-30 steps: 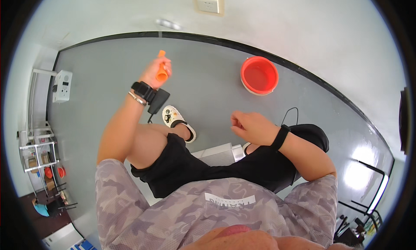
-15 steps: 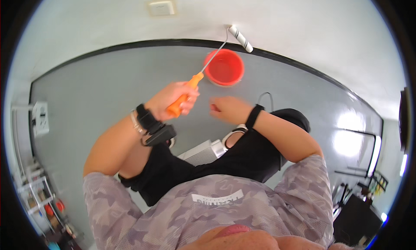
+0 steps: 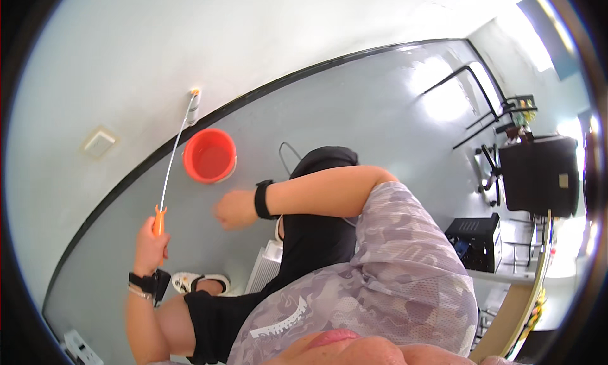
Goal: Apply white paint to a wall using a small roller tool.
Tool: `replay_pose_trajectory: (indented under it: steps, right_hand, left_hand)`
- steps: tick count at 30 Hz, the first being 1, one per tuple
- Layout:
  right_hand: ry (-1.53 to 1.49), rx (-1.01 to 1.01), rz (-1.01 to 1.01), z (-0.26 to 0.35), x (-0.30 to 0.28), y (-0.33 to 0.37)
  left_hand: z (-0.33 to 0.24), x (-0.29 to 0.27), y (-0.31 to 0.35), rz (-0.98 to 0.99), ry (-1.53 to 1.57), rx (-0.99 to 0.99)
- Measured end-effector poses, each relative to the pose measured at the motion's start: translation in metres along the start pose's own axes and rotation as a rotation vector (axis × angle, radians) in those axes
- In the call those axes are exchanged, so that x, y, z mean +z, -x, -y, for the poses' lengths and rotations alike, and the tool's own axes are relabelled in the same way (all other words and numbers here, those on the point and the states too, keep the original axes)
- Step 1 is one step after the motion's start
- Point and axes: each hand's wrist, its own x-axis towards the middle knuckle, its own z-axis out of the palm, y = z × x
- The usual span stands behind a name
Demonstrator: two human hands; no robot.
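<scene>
My left hand (image 3: pixel 151 246) is wrapped round the orange handle of a paint roller (image 3: pixel 170 164). Its long metal rod reaches forward to a white sleeve (image 3: pixel 194 107) at the low part of the white wall (image 3: pixel 266 36), just above the dark skirting; whether it presses on the wall I cannot tell. A red bucket (image 3: pixel 230 151) stands on the floor right of the rod, close to the skirting. Between the bucket and my knees, my right hand (image 3: pixel 234 210) is curled and slightly blurred, with nothing seen in it.
A wall switch (image 3: pixel 100 143) sits left of the roller. Beneath me is a low silver seat or box (image 3: pixel 265 266). To the right are a dark office chair (image 3: pixel 538 172), a black box-shaped unit (image 3: pixel 476 243), a table edge (image 3: pixel 510 314) and a black metal frame (image 3: pixel 465 70).
My view has turned to the right, so wall and bucket now lie further left. The roller sleeve, earlier angled across the skirting, now stands nearly upright. My left arm is stretched further out.
</scene>
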Motion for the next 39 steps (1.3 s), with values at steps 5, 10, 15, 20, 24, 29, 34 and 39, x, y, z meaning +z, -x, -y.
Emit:
replay_pose_trajectory:
  steps: [5,10,15,20,24,29,34,39]
  right_hand:
    - [-0.052,0.047,0.014,0.008,-0.011,0.001]
    - [-0.041,0.037,-0.013,0.007,-0.009,0.000]
    - [-0.095,0.072,-0.044,0.011,-0.010,0.009]
    - [-0.069,0.062,-0.019,0.005,-0.011,0.016]
    - [-0.035,0.086,0.034,0.010,-0.009,0.007]
    - [-0.036,0.092,0.045,0.004,0.001,0.003]
    - [0.022,0.062,0.131,0.012,-0.002,-0.004]
    - [0.021,0.022,0.075,0.005,-0.002,0.011]
  left_hand:
    - [0.009,-0.029,-0.013,-0.023,-0.057,0.121]
    - [0.049,-0.077,-0.026,-0.211,-0.398,0.023]
    - [0.046,-0.097,0.019,-0.295,-0.259,-0.153]
    - [0.022,-0.053,0.019,-0.409,-0.545,0.117]
    - [0.000,-0.042,0.005,-0.364,-0.530,0.251]
    - [-0.037,-0.019,-0.016,-0.375,-0.694,0.363]
    - [0.008,-0.053,-0.028,-0.530,-1.035,0.259]
    - [0.009,-0.071,-0.014,-0.555,-0.982,0.180]
